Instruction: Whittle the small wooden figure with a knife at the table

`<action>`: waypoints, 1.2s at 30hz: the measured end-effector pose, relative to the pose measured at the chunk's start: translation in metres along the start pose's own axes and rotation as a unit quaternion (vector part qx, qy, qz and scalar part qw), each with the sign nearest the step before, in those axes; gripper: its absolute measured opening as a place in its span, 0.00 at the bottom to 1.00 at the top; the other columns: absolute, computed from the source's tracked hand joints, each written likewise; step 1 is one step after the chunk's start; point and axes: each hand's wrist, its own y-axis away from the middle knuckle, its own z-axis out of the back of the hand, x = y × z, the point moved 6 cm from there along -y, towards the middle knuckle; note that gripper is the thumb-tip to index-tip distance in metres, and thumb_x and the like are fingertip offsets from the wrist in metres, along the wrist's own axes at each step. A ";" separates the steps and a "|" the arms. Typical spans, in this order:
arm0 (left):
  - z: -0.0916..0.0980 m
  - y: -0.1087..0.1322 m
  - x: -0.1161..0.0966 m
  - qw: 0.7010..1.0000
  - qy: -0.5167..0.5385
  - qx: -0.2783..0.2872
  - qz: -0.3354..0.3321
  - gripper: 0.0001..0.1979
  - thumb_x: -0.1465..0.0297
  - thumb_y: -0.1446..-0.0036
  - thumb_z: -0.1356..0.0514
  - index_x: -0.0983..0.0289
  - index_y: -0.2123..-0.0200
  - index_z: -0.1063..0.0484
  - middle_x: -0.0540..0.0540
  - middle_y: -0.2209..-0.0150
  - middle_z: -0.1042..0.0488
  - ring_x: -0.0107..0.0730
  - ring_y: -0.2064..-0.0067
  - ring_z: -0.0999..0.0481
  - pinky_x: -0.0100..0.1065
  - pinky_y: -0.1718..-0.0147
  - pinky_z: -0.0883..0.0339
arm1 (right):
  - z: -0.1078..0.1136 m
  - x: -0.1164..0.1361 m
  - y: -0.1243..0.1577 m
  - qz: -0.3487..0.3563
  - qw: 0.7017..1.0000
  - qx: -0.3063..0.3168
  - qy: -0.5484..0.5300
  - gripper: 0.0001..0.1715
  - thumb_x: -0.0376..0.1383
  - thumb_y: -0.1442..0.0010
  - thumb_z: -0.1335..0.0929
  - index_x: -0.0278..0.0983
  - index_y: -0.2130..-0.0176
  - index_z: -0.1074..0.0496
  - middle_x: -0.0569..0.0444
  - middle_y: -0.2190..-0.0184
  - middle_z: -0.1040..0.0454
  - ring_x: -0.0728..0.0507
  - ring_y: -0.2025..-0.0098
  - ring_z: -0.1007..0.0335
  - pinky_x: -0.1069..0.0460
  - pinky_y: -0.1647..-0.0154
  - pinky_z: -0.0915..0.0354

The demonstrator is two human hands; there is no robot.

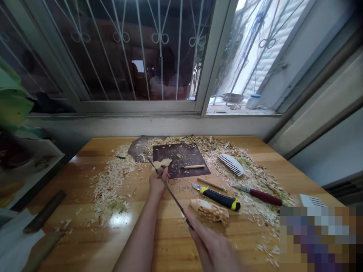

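Left hand point(157, 184) clamps the wood carving point(164, 163), likely light and stiff, by its base; right hand point(212, 244) closed on a slim file point(170, 192)

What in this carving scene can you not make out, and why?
Head view, bottom right: a pixelated patch hides whatever lies there.
Right hand: cut off by the bottom edge, its grip on the thin tool partly unseen.
Small wood piece: its lower part covered by the left hand.
Green things at the left edge: blurred.
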 end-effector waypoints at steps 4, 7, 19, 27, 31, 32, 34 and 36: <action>-0.008 0.007 0.001 0.999 -0.015 0.028 -0.006 0.13 0.61 0.57 0.38 0.65 0.83 0.32 0.46 0.86 0.35 0.21 0.83 0.37 0.24 0.83 0.44 | 0.014 -0.002 -0.001 0.005 1.000 0.001 -0.010 0.27 0.33 0.38 0.44 0.41 0.40 0.46 0.49 0.62 0.23 0.44 0.60 0.26 0.52 0.58 0.32; -0.019 0.016 0.003 0.998 -0.033 0.049 -0.005 0.12 0.62 0.59 0.36 0.66 0.82 0.30 0.48 0.86 0.33 0.23 0.82 0.36 0.25 0.82 0.43 | 0.017 0.008 -0.034 -0.001 0.999 -0.039 -0.017 0.27 0.30 0.39 0.44 0.39 0.41 0.43 0.47 0.58 0.25 0.43 0.55 0.29 0.50 0.57 0.33; -0.011 0.017 -0.019 0.987 -0.121 0.065 -0.081 0.09 0.65 0.61 0.35 0.64 0.83 0.26 0.49 0.83 0.30 0.26 0.78 0.35 0.26 0.77 0.43 | 0.004 0.010 -0.059 -0.009 0.997 -0.071 -0.005 0.27 0.29 0.40 0.44 0.36 0.42 0.42 0.45 0.65 0.24 0.43 0.63 0.28 0.50 0.62 0.33; -0.010 0.018 -0.022 0.989 -0.113 0.047 -0.088 0.13 0.62 0.58 0.37 0.64 0.85 0.30 0.48 0.85 0.33 0.25 0.80 0.37 0.26 0.79 0.45 | -0.012 0.002 -0.067 -0.086 0.971 -0.049 -0.216 0.26 0.34 0.40 0.43 0.42 0.42 0.42 0.56 0.79 0.31 0.49 0.81 0.35 0.54 0.78 0.34; -0.009 0.017 -0.021 0.992 -0.095 0.050 -0.065 0.15 0.61 0.57 0.38 0.65 0.86 0.32 0.48 0.85 0.34 0.23 0.80 0.38 0.26 0.80 0.45 | -0.022 -0.001 -0.077 -0.193 0.868 0.043 -0.455 0.29 0.39 0.41 0.42 0.41 0.40 0.47 0.66 0.85 0.45 0.56 0.90 0.55 0.59 0.89 0.41; -0.009 0.016 -0.019 0.993 -0.089 0.052 -0.057 0.15 0.61 0.56 0.38 0.65 0.85 0.32 0.48 0.85 0.34 0.23 0.80 0.37 0.26 0.80 0.45 | -0.023 0.000 -0.078 -0.195 0.860 0.049 -0.469 0.30 0.39 0.41 0.42 0.40 0.40 0.47 0.66 0.85 0.45 0.56 0.90 0.57 0.59 0.89 0.41; -0.009 0.013 -0.016 0.995 -0.077 0.046 -0.043 0.15 0.61 0.57 0.38 0.65 0.85 0.32 0.48 0.85 0.34 0.23 0.81 0.37 0.26 0.80 0.44 | -0.023 -0.001 -0.078 -0.188 0.882 0.029 -0.432 0.29 0.39 0.41 0.42 0.40 0.40 0.46 0.65 0.85 0.43 0.55 0.89 0.54 0.59 0.88 0.41; -0.007 0.009 -0.012 0.997 -0.061 0.037 -0.033 0.15 0.61 0.56 0.38 0.65 0.85 0.33 0.47 0.86 0.35 0.22 0.82 0.38 0.26 0.82 0.45 | -0.022 0.001 -0.072 -0.150 0.933 -0.007 -0.326 0.27 0.37 0.40 0.42 0.42 0.41 0.44 0.62 0.83 0.37 0.53 0.87 0.44 0.57 0.83 0.37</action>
